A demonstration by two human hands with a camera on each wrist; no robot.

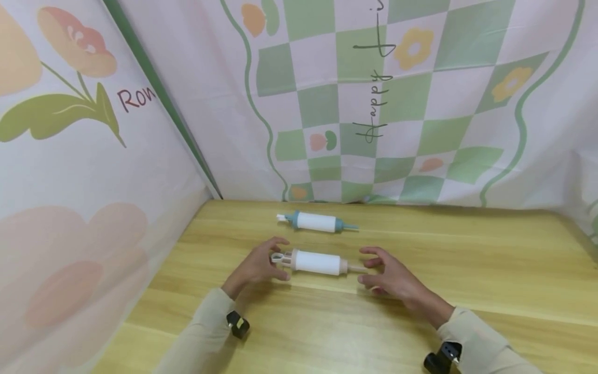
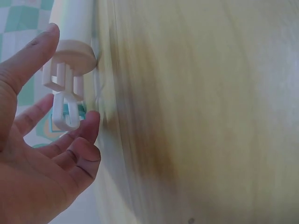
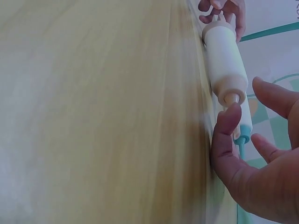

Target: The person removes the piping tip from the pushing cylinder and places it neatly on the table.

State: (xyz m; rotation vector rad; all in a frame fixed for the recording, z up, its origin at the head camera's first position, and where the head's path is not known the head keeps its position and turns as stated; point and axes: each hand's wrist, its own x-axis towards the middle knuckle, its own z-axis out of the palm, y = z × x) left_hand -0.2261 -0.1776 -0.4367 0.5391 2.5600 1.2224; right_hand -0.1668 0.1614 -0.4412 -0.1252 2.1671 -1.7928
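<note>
A syringe-like tube (image 1: 317, 262) with a white barrel and beige ends lies on the wooden table between the hands. My left hand (image 1: 258, 264) is spread around its ring handle (image 2: 66, 112), thumb and fingers apart. By the thin beige nozzle (image 1: 357, 268) is my right hand (image 1: 391, 275), its fingers loosely curved and parted. In the right wrist view one fingertip (image 3: 230, 116) overlaps the nozzle; whether it touches, I cannot tell. Farther back, a similar tube with teal ends (image 1: 316, 222) lies nearly parallel.
The wooden table (image 1: 467, 249) meets a curtain (image 1: 411, 119) with green checks and flowers at the back. Another flowered curtain (image 1: 93, 176) borders the left side. A small black device sits on each wrist.
</note>
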